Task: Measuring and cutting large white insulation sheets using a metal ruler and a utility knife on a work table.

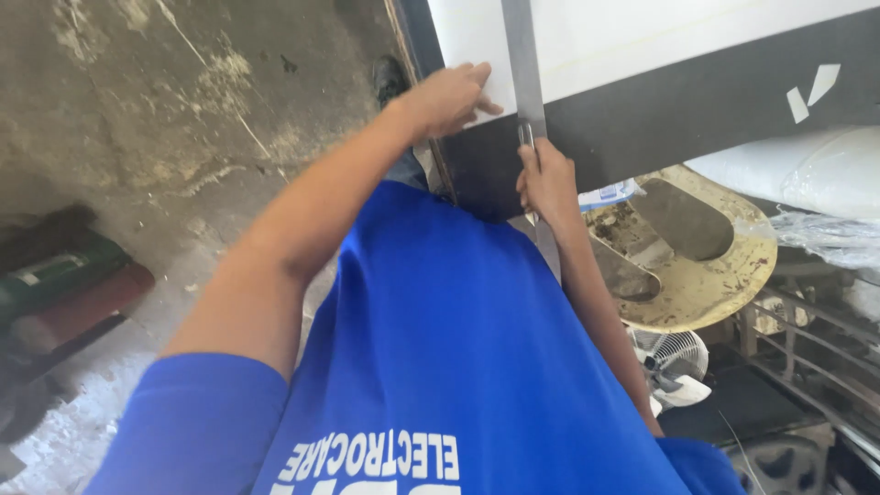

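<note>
Top centre of frame: left hand (449,96) lies flat, fingers spread, on white-and-black panel (642,55), gripping nothing. Right hand (548,183) just below it, clenched round metal strip (521,64) running vertically across panel. Round stained stool (706,275) at centre right.

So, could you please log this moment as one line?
left hand: flat on white panel | right hand: gripping metal strip

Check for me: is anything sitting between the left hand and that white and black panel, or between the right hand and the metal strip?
Nothing visible. The left hand already rests its fingers on the panel at its left edge, and the right hand is closed around the metal strip that runs down across the panel. Both are in contact.
</note>
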